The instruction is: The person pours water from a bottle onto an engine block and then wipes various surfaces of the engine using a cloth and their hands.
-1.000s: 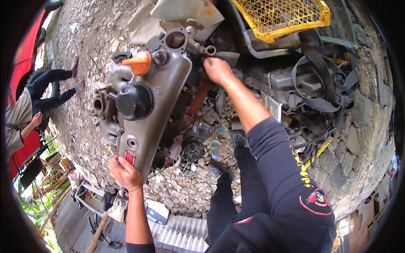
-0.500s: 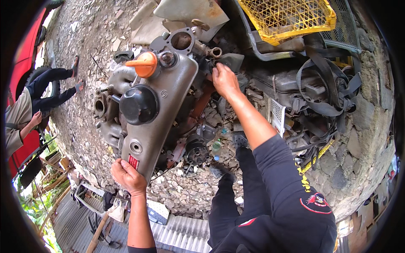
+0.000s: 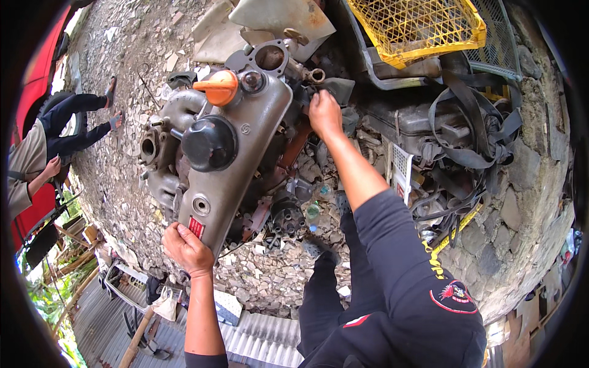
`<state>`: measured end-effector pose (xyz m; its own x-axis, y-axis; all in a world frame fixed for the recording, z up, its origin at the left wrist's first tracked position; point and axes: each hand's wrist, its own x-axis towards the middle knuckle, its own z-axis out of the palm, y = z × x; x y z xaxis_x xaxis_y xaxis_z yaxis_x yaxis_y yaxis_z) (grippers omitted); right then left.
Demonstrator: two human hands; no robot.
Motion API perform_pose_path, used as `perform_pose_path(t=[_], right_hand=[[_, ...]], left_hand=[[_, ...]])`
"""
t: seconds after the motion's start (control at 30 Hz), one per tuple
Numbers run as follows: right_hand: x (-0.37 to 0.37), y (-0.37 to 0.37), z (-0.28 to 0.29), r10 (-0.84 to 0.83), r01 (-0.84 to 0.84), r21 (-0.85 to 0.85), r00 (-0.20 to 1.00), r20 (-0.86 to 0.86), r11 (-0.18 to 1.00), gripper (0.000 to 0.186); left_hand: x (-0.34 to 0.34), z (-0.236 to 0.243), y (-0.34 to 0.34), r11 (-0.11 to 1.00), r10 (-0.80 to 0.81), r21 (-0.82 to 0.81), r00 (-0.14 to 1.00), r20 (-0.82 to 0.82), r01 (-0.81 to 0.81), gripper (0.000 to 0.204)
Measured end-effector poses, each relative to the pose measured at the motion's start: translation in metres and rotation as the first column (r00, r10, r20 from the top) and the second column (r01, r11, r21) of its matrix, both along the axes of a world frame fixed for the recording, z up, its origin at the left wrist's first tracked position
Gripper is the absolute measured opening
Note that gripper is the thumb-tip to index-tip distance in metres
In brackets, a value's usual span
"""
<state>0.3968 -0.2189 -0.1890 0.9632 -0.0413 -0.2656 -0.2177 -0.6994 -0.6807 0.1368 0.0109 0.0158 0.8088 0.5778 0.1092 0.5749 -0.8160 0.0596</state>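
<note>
A car engine stands in front of me, topped by a long grey-brown valve cover point(image 3: 254, 141). The cover carries an orange filler cap point(image 3: 219, 89), a black round housing point(image 3: 209, 143) and a red label point(image 3: 196, 227). At its near end, my left hand point(image 3: 189, 250) is closed on the edge beside the label. On the engine's far right side, my right hand point(image 3: 325, 116) has its fingers curled in beside a dark flat blade point(image 3: 338, 90); what they grip is hidden. A cast manifold point(image 3: 162, 153) juts from the left side.
A yellow plastic crate point(image 3: 423, 30) sits in a grey tub at the upper right. Dark engine parts and black straps point(image 3: 485, 122) lie along a stone wall. Broken tile covers the ground. At left, a person point(image 3: 30, 159) sits by a red vehicle.
The view has shifted slightly, so the engine appears a little further right. Both hands keep about the same places on it.
</note>
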Motion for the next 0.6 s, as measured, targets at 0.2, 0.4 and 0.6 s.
perform_pose_path(t=[0.2, 0.4, 0.6], right_hand=[[0.019, -0.002, -0.002, -0.183, 0.197, 0.090, 0.972, -0.149, 0.976, 0.036], [0.011, -0.036, -0.054, -0.517, 0.618, 0.611, 0.774, -0.364, 0.495, 0.034], [-0.039, -0.005, -0.024, -0.236, 0.196, 0.230, 0.959, 0.158, 0.953, 0.024]], left_hand=[[0.004, 0.002, -0.002, 1.000, -0.021, 0.016, 1.000, 0.016, 0.021, 0.025], [0.007, 0.000, -0.002, 1.000, -0.022, 0.022, 0.999, 0.037, 0.021, 0.026], [0.001, -0.001, 0.002, 1.000, 0.006, 0.014, 0.999, 0.039, -0.007, 0.025]])
